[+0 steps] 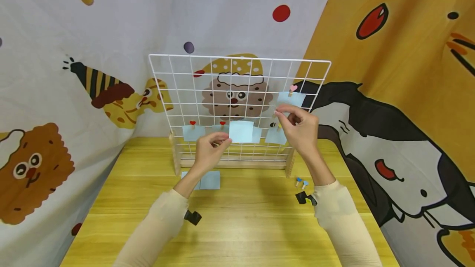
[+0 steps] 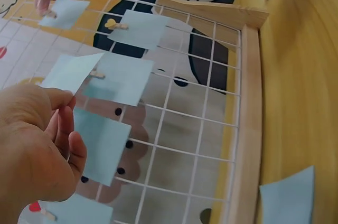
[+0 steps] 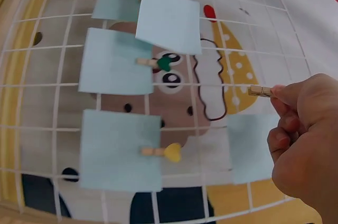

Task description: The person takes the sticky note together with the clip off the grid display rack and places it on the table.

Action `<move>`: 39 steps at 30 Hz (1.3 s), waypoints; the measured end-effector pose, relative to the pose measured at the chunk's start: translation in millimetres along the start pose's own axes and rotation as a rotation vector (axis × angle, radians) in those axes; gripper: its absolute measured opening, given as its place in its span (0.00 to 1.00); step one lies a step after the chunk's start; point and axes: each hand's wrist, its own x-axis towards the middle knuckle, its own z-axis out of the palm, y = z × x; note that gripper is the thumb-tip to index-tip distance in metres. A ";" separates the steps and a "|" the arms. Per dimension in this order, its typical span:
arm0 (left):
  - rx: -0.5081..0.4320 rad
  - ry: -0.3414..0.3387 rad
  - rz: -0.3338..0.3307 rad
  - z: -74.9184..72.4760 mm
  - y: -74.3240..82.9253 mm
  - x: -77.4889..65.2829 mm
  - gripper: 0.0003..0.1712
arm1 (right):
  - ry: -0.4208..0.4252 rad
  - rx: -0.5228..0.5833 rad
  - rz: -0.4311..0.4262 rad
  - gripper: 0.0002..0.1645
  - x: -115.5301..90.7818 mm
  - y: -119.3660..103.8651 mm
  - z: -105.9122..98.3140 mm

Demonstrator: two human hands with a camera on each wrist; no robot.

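Note:
Between thumb and fingers, my left hand pinches a light blue paper note by its edge, in front of a white wire grid. To the right, my right hand pinches a small wooden clothespin, close to the grid and apart from the held note. Several blue notes hang clipped on the grid: one with a red-heart peg at left, one with a green-heart peg, one with a yellow-heart peg, and one with a pink-heart peg at upper right.
Blue loose notes lie on the wooden table front left of the grid. Two blue-topped pegs lie at the right. A wooden base supports the grid. Printed cloth hangs behind.

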 end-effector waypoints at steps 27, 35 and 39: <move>0.024 0.025 -0.181 -19.2 -49.4 -62.8 0.08 | -0.022 -0.073 0.102 0.08 -78.5 39.1 -30.2; 0.042 0.019 -0.200 -19.8 -58.9 -74.3 0.07 | -0.034 -0.142 0.215 0.05 -103.0 52.1 -40.0; 0.066 0.011 -0.214 -20.5 -63.1 -79.4 0.07 | -0.032 -0.135 0.239 0.06 -111.9 58.8 -44.2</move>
